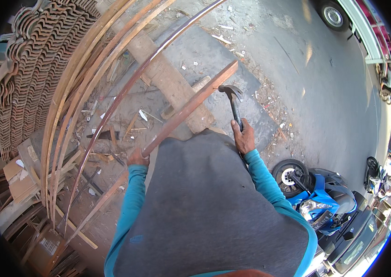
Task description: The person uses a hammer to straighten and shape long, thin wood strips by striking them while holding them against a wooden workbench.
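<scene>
A reddish wooden beam slants away from me to the upper right and lies across a wide, worn board. My left hand is closed round its near end. In my right hand is a claw hammer, gripped by its dark handle. The hammer's head is right beside the beam, close to its far end; I cannot tell whether they touch. Something thin, perhaps a nail, shows at the beam's edge there, too small to make out. A short wood block lies partly under the beam.
Long curved wooden strips arch along the left, beside stacked roof tiles. Scrap wood and a cardboard box lie at lower left. A blue motorcycle stands at right, by the grey road, with a vehicle wheel at upper right.
</scene>
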Demonstrator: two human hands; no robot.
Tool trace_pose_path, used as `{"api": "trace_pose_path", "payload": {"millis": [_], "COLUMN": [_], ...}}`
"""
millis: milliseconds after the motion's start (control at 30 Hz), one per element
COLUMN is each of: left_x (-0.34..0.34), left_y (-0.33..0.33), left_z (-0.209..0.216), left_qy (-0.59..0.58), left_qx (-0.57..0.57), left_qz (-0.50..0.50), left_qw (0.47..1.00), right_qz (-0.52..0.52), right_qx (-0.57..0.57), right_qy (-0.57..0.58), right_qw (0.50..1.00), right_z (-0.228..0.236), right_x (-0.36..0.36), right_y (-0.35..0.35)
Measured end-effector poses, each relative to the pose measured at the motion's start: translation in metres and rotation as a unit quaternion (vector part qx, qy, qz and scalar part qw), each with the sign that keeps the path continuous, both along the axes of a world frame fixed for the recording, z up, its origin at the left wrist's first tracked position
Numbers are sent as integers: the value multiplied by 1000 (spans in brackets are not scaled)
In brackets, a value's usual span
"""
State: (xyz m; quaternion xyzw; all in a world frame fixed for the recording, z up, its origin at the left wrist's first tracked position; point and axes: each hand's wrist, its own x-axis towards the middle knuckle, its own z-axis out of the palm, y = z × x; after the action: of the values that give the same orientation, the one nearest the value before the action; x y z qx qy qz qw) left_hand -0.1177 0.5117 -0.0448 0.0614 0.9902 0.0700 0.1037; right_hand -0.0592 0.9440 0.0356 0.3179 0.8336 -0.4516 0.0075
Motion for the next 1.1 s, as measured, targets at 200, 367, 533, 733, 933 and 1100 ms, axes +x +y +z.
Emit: {"api": "trace_pose_path", "payload": {"millis": [200,367,533,733,933,1100], "left_x": [-2,-4,-1,-12,-11,-5], "left_y": [-1,-10,-16,-3,0,4], "left_z": [-7,-20,-25,-2,8,6], "left_qy": [-19,-24,-36,-74,-107,-82], "left_qx": [-5,2,-14,-22,-35,-15], "left_qz": [14,4,-6,20,41,56], "left_qw": [1000,1000,999,997,993,995], "right_qz": [-123,-4,-42,-101,-162,-189], "right_qx": [-142,14,-77,-112,-193,-230], "right_qy": [203,-11,77,178,95,260], "right_qw": [961,1000,993,972,963,919], "right_z": [11,-66,-23,-73,-70,-51], "right_x": [0,-9,-10,18,0,16], "right_y": [-6,-3,-18,-14,-7,-17]}}
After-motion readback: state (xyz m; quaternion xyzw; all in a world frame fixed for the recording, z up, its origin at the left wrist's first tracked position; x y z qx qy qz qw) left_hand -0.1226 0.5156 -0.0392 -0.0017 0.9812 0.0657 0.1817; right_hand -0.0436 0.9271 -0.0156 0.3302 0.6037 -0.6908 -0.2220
